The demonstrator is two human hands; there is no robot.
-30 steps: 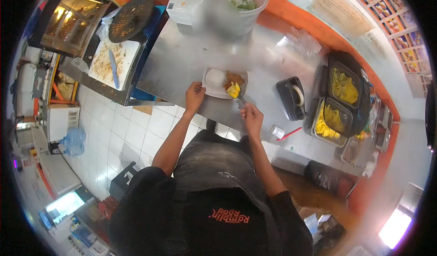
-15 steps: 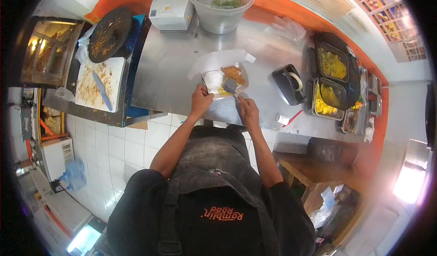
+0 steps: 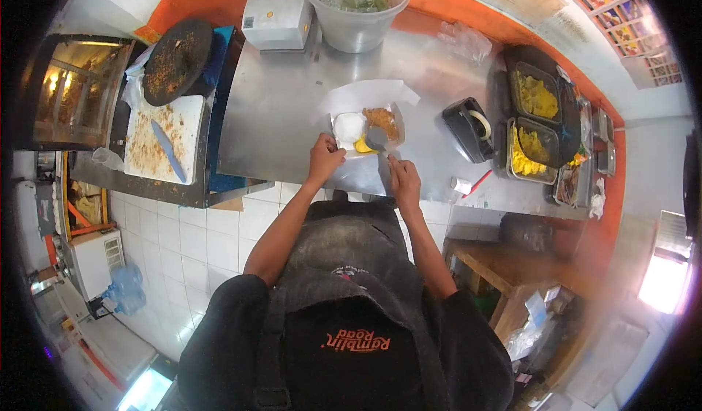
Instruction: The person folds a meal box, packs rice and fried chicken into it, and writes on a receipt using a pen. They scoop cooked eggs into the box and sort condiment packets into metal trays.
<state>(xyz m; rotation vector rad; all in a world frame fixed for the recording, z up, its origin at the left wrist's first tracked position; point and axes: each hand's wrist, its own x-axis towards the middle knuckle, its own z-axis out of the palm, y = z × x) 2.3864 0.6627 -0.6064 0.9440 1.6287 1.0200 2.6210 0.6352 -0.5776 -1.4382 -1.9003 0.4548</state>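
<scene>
A white takeaway box [image 3: 344, 152] lies on the metal table, its paper flap [image 3: 380, 89] raised behind. Inside are a white mound [image 3: 349, 128] that looks like rice, a browned piece of food [image 3: 380, 120] and some yellow food [image 3: 363, 145]. My left hand [image 3: 326, 155] is closed on the box's near left edge. Between the fingers of my right hand [image 3: 403, 178] is the handle of a dark spoon [image 3: 376, 140]. The spoon's bowl is face down over the yellow food and hides part of it.
Right of the box are a tape dispenser [image 3: 469, 128], a white roll [image 3: 461, 186], a red pen [image 3: 480, 182] and tubs of yellow food [image 3: 532, 150]. Behind stand a label printer [image 3: 276, 14] and a bucket [image 3: 358, 25]. A knife [image 3: 169, 152] rests on a board [image 3: 135, 142] at left.
The spoon has tipped over, and the yellow food it carried now lies in the box. My left hand has moved onto the box's edge. The paper flap shows raised behind the box.
</scene>
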